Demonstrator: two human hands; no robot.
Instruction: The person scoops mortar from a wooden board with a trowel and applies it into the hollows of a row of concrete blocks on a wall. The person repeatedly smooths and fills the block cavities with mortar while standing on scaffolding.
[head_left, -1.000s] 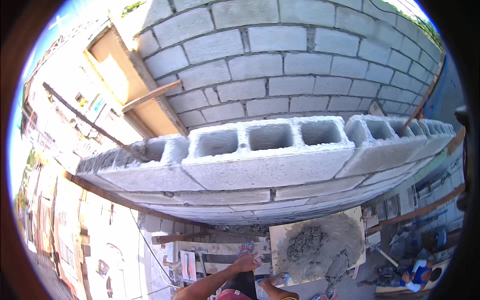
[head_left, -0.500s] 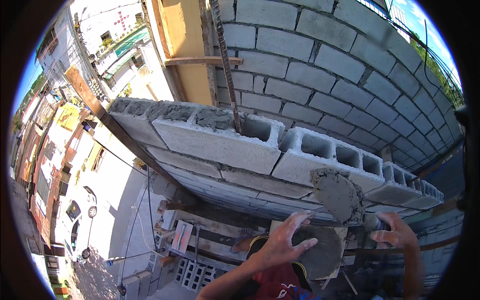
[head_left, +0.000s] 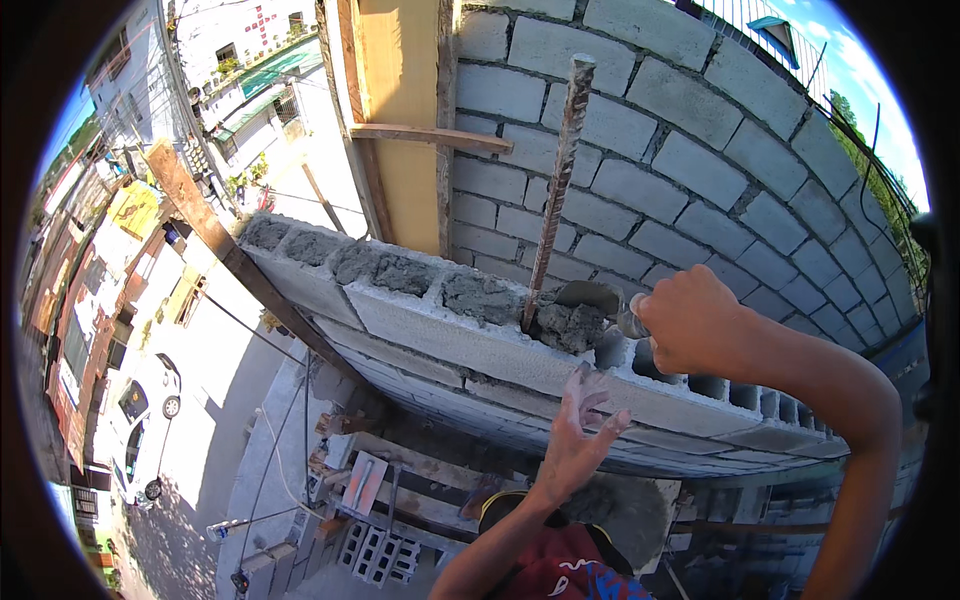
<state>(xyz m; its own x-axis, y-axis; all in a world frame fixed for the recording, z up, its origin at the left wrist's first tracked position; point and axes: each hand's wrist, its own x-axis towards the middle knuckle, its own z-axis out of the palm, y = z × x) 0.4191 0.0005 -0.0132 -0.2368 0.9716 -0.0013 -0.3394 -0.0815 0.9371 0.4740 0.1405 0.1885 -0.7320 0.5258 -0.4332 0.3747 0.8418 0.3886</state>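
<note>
My right hand [head_left: 690,318] grips the handle of a trowel [head_left: 592,296], whose blade lies over the top of the hollow-block wall [head_left: 450,335]. Wet mortar [head_left: 570,327] sits at the blade, in the block cell beside an upright steel bar [head_left: 556,190]. Cells to the left of the bar are filled with grey mortar; those under and beyond my right hand are hollow. My left hand [head_left: 583,425], smeared with mortar, is held just below the wall's top edge with fingers apart and nothing in it. Whether its fingertips touch the block face I cannot tell.
A mortar board [head_left: 625,500] lies below my hands, partly hidden by my left arm. Lower left, a float [head_left: 364,482] rests on planks near loose hollow blocks [head_left: 380,552]. A wooden post [head_left: 225,255] slants at the wall's left end, above a street. Behind stands a taller block wall [head_left: 690,130].
My right hand has swung up and left from beside the mortar board to the wall top, and the mortar load now sits in the cell by the bar. My left hand has risen toward the wall.
</note>
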